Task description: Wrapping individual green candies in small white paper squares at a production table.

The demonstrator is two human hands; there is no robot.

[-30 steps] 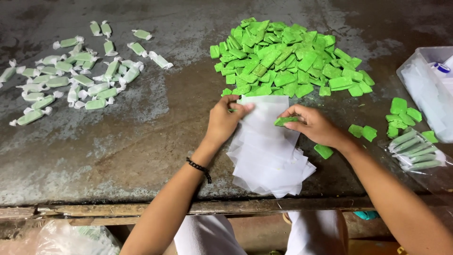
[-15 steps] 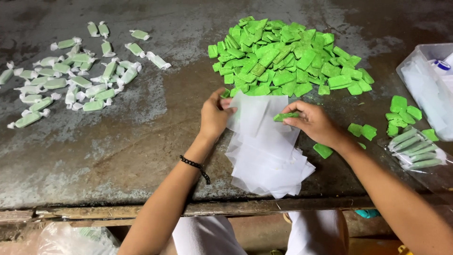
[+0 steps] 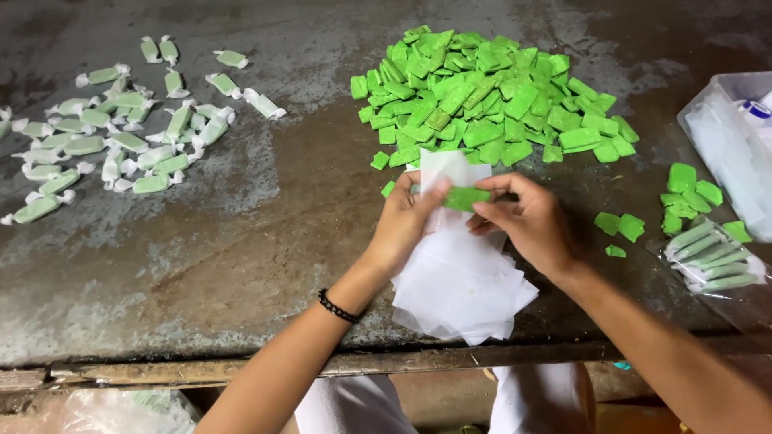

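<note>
My left hand and my right hand meet above a stack of white paper wrappers. Between their fingers is one green candy piece lying on a single white wrapper sheet that is lifted off the stack. The left thumb presses the sheet against the candy's left end, and the right fingers pinch its right end. Just beyond the hands lies a big heap of unwrapped green candy pieces. A black bracelet sits on my left wrist.
Several wrapped candies with twisted white ends lie scattered at the far left of the worn metal table. At the right are a clear plastic box, a few loose green pieces and a clear packet of wrapped candies.
The right hand carried a green piece toward the middle. The left hand lifted one white sheet from the stack, and both hands now hold candy and sheet together.
</note>
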